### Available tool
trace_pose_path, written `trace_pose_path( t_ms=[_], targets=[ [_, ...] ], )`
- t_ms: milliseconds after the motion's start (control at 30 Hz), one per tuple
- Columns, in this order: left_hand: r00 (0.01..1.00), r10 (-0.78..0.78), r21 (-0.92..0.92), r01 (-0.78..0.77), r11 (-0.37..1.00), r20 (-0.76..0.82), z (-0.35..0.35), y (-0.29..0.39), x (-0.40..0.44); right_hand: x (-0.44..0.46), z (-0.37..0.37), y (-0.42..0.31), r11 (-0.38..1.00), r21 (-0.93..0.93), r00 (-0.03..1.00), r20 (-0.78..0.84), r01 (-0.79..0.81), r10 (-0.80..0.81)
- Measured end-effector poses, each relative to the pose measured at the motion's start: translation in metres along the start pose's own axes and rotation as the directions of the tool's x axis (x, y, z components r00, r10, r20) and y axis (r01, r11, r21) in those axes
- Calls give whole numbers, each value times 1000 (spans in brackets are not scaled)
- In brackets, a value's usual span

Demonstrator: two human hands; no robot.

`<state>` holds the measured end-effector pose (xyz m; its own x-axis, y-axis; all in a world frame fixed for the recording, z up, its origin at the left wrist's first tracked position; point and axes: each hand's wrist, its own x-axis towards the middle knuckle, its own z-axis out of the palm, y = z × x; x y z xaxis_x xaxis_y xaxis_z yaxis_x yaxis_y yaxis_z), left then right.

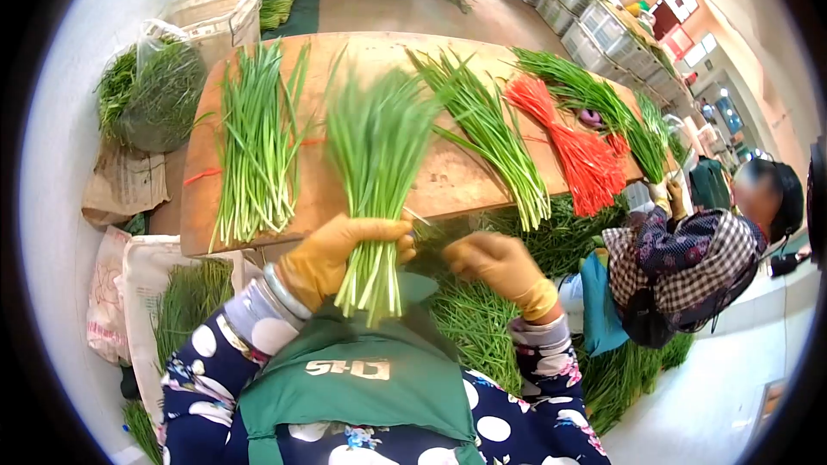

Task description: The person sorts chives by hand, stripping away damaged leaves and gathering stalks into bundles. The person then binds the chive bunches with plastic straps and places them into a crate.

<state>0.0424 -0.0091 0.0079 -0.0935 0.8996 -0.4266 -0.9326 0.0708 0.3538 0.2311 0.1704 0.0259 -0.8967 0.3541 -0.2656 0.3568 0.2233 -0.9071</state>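
Observation:
My left hand (340,250), in a yellow glove, is wrapped round the lower stalks of a bunch of long green leaves (379,155), held upright over the front edge of the wooden table (439,181). The leafy tops are blurred. To its right, my gloved right hand (495,265) hovers apart from the bunch, smeared by motion, its fingers unclear. One green bunch (258,146) lies on the table at left, over a red tie (203,176). Another bunch (500,142) lies right of centre, beside a pile of red ties (568,151).
A co-worker (689,250) at the right holds green stalks (642,142) with gloved hands. A white crate (142,293) with greens stands at lower left. Loose greens (478,327) lie below the table. A bagged heap (159,90) sits at left, stacked crates (594,34) behind.

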Motion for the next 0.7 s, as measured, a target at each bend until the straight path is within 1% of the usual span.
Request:
trace_pose_path(
  t_ms=[33,67,100,133,200,233,267,300,333,433,467,500,533,567,600,633,667,700],
  targets=[
    [1000,2,-4,-2,1000,9,-6,-10,5,0,-12,5,941,-286,944,-216,182,-248],
    [1000,4,-10,-4,1000,19,-10,-18,7,-7,-29,0,872,-488,887,-416,-29,-203],
    [999,-9,16,9,1000,-31,-10,-25,8,-10,-42,3,818,-574,791,-516,-36,-328],
    [1000,-19,21,20,1000,-24,-13,-28,11,-8,-56,11,683,-707,733,-560,-182,-385],
    [997,25,-51,-21,998,71,-19,-34,21,-3,-71,27,483,-827,765,-502,-288,-403],
    [983,72,-69,-61,996,171,-13,-35,24,3,-72,33,454,-837,795,-488,-307,-362],
    [985,78,-88,-65,994,157,-7,-33,24,10,-69,38,426,-846,822,-471,-320,-319],
    [978,110,-149,-84,985,176,-1,-33,25,15,-66,41,466,-821,826,-490,-329,-279],
    [971,148,-208,-107,972,190,4,-32,24,21,-64,45,471,-831,822,-474,-297,-317],
    [933,294,-210,-251,945,206,11,-24,14,12,-47,22,491,-819,812,-488,-297,-322],
    [937,289,-196,-252,948,195,14,-23,10,5,-40,13,539,-823,776,-455,-178,-437],
    [956,282,-132,-270,954,85,18,-23,7,3,-36,11,570,-819,720,-430,-58,-545],
    [960,280,-66,-281,958,-21,20,-24,5,3,-36,15,584,-809,716,-442,-58,-541],
    [974,226,-75,-227,971,-20,7,-27,12,3,-37,21,667,-745,766,-428,1,-480],
    [977,209,-24,-210,977,-29,3,-30,14,2,-36,26,742,-668,813,-404,52,-420],
    [979,200,16,-200,980,-43,2,-33,15,-1,-30,27,872,-465,837,-407,155,-366],
    [979,193,50,-190,980,-60,1,-36,17,-6,-23,25,877,-456,837,-411,154,-361],
    [983,162,47,-159,986,-84,-2,-39,22,-16,-12,11,992,-80,912,-392,97,-121]
  ],
)
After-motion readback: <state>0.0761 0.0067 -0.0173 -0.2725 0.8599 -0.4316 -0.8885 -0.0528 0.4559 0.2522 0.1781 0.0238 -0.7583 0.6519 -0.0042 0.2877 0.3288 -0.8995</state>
